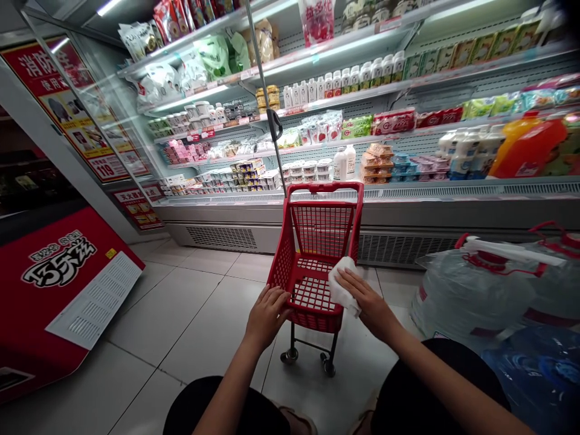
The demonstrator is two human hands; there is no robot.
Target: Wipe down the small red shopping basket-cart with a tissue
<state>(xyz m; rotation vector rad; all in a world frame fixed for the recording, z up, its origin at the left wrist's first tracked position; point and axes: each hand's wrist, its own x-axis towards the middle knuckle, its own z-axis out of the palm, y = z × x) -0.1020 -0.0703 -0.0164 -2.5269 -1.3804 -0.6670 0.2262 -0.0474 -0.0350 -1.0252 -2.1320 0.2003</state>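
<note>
A small red plastic shopping cart stands upright on the floor right in front of me, its basket facing me and its wheels on the tiles. My left hand grips the near left corner of the basket, fingers over the rim. On the opposite side, my right hand holds a crumpled white cloth against the basket's right edge. Part of the cloth is hidden under the fingers. Through the basket's grid the floor shows, and the handle is at the far end.
A refrigerated display case stocked with dairy and drinks runs behind the cart. Large water bottles in plastic wrap and a blue water jug stand at my right. A red cabinet is at the left, on the tiled floor.
</note>
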